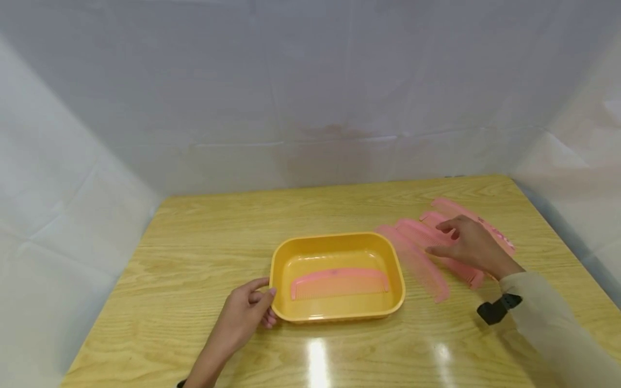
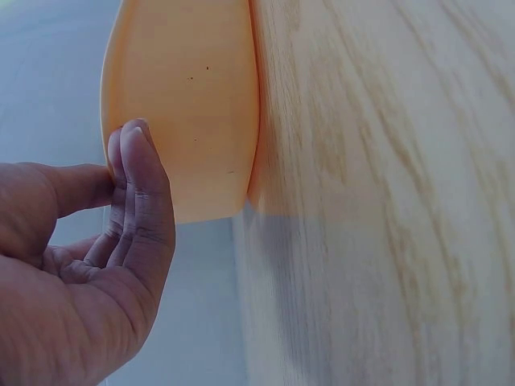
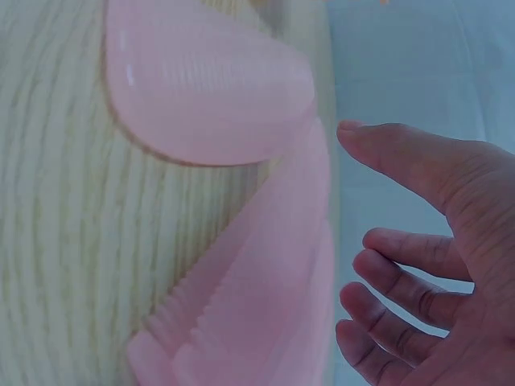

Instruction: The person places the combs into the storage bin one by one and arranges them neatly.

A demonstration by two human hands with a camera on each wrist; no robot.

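Note:
A yellow plastic tray (image 1: 339,317) stands on the table, with one pink comb (image 1: 339,284) lying flat inside it, teeth toward the near side. At the tray's left end my left hand (image 1: 245,315) pinches the rim between thumb and fingers; the left wrist view shows the fingers against the outer wall (image 2: 189,88). Several pink combs (image 1: 421,264) lie overlapping to the right of the tray. Over them hovers my right hand (image 1: 473,242), thumb and fingers spread apart and nothing between them. In the right wrist view the fingertips are beside a pink comb (image 3: 209,88).
The wooden table (image 1: 208,237) carries the tray and combs. White sheeting (image 1: 310,97) hangs behind the table and along both sides. A dark strap with a small black block (image 1: 497,310) sits on the right wrist.

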